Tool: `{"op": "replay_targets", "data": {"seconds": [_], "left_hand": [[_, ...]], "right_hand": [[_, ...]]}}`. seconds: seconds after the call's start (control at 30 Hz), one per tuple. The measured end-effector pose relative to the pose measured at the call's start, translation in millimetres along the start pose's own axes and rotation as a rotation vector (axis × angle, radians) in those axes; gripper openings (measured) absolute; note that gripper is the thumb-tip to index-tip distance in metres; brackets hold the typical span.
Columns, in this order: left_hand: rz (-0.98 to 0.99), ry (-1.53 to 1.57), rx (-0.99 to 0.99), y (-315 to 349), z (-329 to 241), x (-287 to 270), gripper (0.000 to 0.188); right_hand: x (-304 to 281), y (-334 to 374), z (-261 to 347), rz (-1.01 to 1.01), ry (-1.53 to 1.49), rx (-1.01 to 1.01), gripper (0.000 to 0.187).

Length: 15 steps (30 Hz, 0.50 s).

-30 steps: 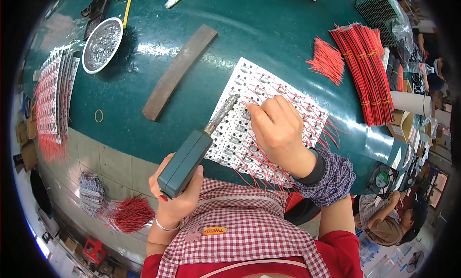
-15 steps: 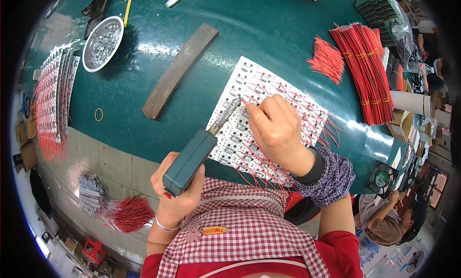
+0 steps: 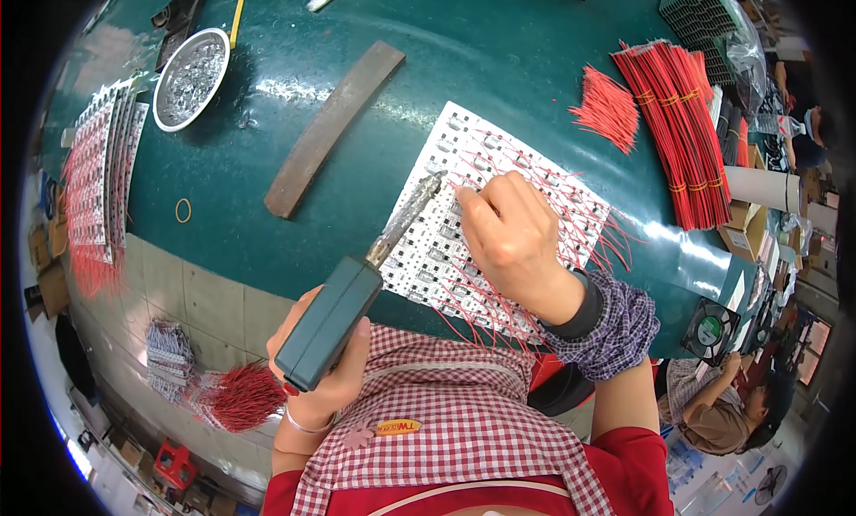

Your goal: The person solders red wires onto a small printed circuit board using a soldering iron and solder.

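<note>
A white circuit board panel (image 3: 419, 271) lies tilted on the green table, covered in small black parts with thin red wires soldered across much of it. My left hand (image 3: 343, 373) is wrapped round the dark green grip of a soldering gun (image 3: 328, 321). Its long, crusted metal tip reaches over the panel's left part and ends just left of my right fingertips. Closed in a pinch, my right hand (image 3: 513, 235) rests over the middle of the panel, at the end of a red wire (image 3: 453, 179) that my fingers mostly hide.
Loose red wires (image 3: 608, 110) and a banded red wire bundle (image 3: 675, 137) lie to the right. A brown bar (image 3: 334, 128) sits left of the panel, beyond it a white bowl (image 3: 159, 106) of metal scraps. Wired panels (image 3: 107, 173) stack at far left; a small fan (image 3: 711, 330) is near right.
My left hand has drawn the soldering gun down and to the left, so its tip has come away from my right fingertips. My right hand has barely moved.
</note>
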<state>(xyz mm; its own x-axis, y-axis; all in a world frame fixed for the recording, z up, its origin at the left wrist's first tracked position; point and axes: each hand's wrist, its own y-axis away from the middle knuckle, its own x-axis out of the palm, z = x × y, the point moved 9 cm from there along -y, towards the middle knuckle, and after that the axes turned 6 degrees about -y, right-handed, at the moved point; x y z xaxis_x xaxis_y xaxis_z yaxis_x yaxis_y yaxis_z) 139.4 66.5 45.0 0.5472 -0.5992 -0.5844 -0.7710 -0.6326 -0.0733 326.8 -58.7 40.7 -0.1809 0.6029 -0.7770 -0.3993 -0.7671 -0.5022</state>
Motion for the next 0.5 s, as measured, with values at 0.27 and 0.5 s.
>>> {"op": "replay_targets", "data": {"seconds": [0.27,0.5], "left_hand": [[0.027,0.079,-0.040,3.7,6.5,1.7,0.029],[0.062,0.058,-0.040,4.3,8.2,5.6,0.026]], "right_hand": [[-8.8,2.3,4.0,-0.026,-0.039,-0.025,0.028],[-2.8,6.5,3.4,0.043,-0.067,-0.023,0.031]]}}
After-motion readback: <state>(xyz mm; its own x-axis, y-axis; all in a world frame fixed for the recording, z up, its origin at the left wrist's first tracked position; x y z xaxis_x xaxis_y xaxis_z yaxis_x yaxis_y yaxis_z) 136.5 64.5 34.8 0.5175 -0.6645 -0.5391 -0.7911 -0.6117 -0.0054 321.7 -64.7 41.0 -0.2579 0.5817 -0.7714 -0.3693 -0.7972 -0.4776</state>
